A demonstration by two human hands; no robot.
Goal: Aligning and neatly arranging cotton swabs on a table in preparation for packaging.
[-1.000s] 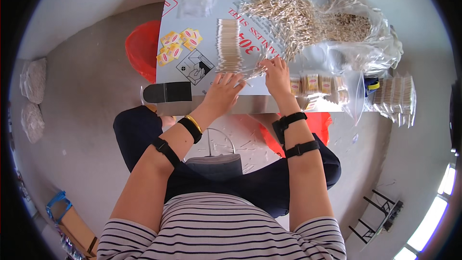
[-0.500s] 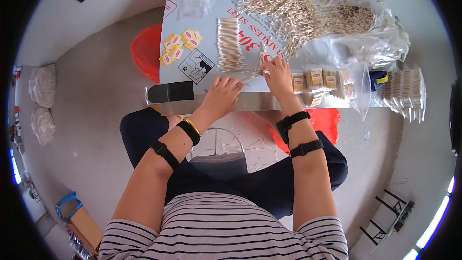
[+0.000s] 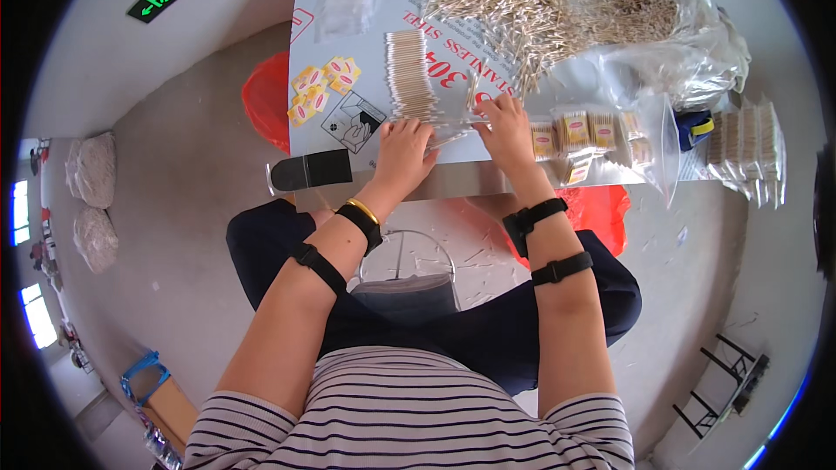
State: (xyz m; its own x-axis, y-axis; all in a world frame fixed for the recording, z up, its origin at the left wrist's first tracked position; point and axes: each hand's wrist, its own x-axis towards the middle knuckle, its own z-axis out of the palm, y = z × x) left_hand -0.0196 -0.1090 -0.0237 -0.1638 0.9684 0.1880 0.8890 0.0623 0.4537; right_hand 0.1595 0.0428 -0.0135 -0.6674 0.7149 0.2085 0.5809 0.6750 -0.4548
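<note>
My left hand (image 3: 403,147) and my right hand (image 3: 506,123) rest on the table's near edge, both gripping a small clear plastic bag (image 3: 453,127) stretched between them. Just beyond my left hand lies a neat row of wooden sticks (image 3: 409,77). A big loose heap of the same sticks (image 3: 514,9) spreads farther back, beside a clear bag (image 3: 662,26) partly filled with them. To the right of my right hand stand several small filled packets with yellow labels (image 3: 585,132).
Yellow label stickers (image 3: 320,90) lie at the table's left side. More packed bundles (image 3: 747,144) sit at the far right, next to a blue and yellow tape dispenser (image 3: 697,126). A red basin (image 3: 266,100) is on the floor; a wire-rimmed bin (image 3: 407,283) stands between my knees.
Both hands stay at the table's near edge; they have spread slightly apart along the clear bag.
</note>
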